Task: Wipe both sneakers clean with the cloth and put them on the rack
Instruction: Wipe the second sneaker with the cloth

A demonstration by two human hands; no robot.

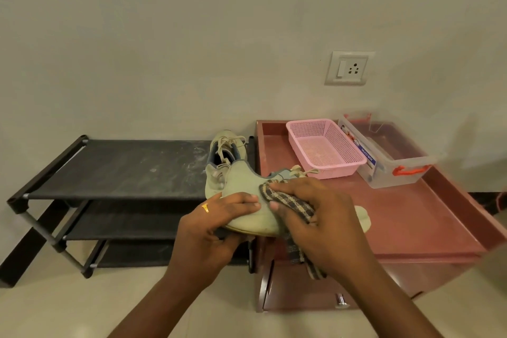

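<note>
My left hand [216,225] grips the heel end of a pale green sneaker [244,186], held on its side in the air between the rack and the cabinet. My right hand [315,217] holds a checked dark-and-beige cloth [285,200] bunched against the sneaker's side, with the cloth's tail hanging below. The sneaker's toe [363,217] pokes out to the right of my right hand. A second pale green sneaker [226,149] with loose laces stands on the top shelf of the black shoe rack [118,170], at its right end, toe towards the wall.
A low reddish-brown cabinet [411,217] stands to the right of the rack. On it sit a pink mesh basket [323,148] and a clear plastic box with red handles [395,159]. A wall socket [348,68] is above. The rack's lower shelves [123,222] show below.
</note>
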